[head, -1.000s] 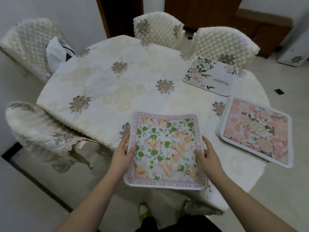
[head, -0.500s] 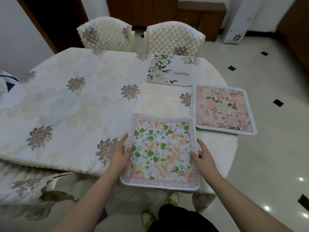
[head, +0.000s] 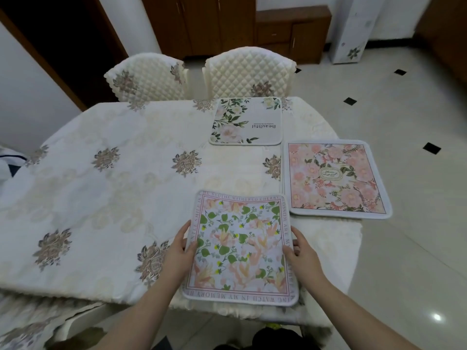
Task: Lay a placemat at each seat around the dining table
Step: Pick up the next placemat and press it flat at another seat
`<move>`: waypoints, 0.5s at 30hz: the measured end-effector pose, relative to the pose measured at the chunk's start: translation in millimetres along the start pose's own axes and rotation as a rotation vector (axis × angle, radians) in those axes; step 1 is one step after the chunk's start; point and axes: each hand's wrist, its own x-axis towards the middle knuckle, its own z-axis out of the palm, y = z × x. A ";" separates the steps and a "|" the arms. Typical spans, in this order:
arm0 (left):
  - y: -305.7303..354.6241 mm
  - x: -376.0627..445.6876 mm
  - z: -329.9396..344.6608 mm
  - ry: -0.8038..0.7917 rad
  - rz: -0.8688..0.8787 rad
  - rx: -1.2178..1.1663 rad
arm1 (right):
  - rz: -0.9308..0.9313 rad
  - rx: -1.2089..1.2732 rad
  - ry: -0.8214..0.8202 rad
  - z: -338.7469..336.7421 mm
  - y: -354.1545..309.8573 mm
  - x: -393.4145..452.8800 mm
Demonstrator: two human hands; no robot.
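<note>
A placemat with green leaves, peach flowers and a lettered border [head: 240,248] lies at the near edge of the dining table [head: 113,198], which wears a white flowered cloth. My left hand [head: 178,251] grips its left edge and my right hand [head: 300,251] grips its right edge. A stack of pink floral placemats [head: 333,178] sits at the table's right edge. A white placemat with green sprigs and the word "Beautiful" [head: 246,121] lies at the far side, in front of a chair.
Two quilted cream chairs [head: 149,77] [head: 249,74] stand behind the table, and another chair's cover [head: 30,322] shows at the near left. Tiled floor [head: 404,248] opens to the right. Wooden cabinets [head: 290,29] line the back wall.
The view has swung rightward and the table sits further left in it. Both hands keep their hold on the leaf placemat, which stays at the near edge.
</note>
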 end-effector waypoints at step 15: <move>-24.2 25.8 -17.9 -0.038 0.068 0.141 | 0.070 -0.305 0.157 34.8 2.4 -3.0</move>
